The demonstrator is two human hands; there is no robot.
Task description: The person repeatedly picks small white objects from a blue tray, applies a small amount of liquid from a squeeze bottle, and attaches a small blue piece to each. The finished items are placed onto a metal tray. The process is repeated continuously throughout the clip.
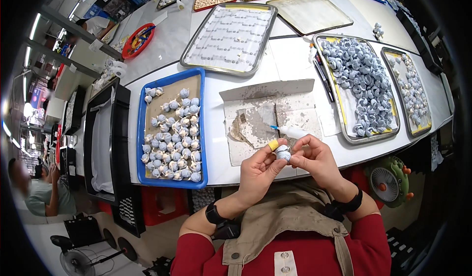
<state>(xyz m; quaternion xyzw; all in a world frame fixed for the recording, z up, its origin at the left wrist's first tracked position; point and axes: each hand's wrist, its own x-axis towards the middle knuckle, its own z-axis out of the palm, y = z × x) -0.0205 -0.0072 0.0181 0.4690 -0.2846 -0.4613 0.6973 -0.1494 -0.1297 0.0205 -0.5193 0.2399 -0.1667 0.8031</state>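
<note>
Above the table's front edge, my left hand (263, 166) pinches a small pale-blue and white ball-shaped piece (283, 153) between thumb and fingers. Yellow tape (273, 144) wraps one of its fingertips. From the other side, my right hand (317, 160) has its thumb and forefinger closed at the piece's right edge. Just beyond the hands, a white squeeze bottle with a blue tip (290, 131) lies on a stained, unfolded cardboard sheet (295, 89). The fingers cover part of the piece, so its finer shape is hard to make out.
To the left stands a blue tray (203, 128) of similar balls with whitish parts. On the right are a metal tray (350, 137) heaped with blue-grey curled pieces and another tray (422, 130). A paper-lined tray (228, 37) lies beyond. A green fan (388, 182) sits below right.
</note>
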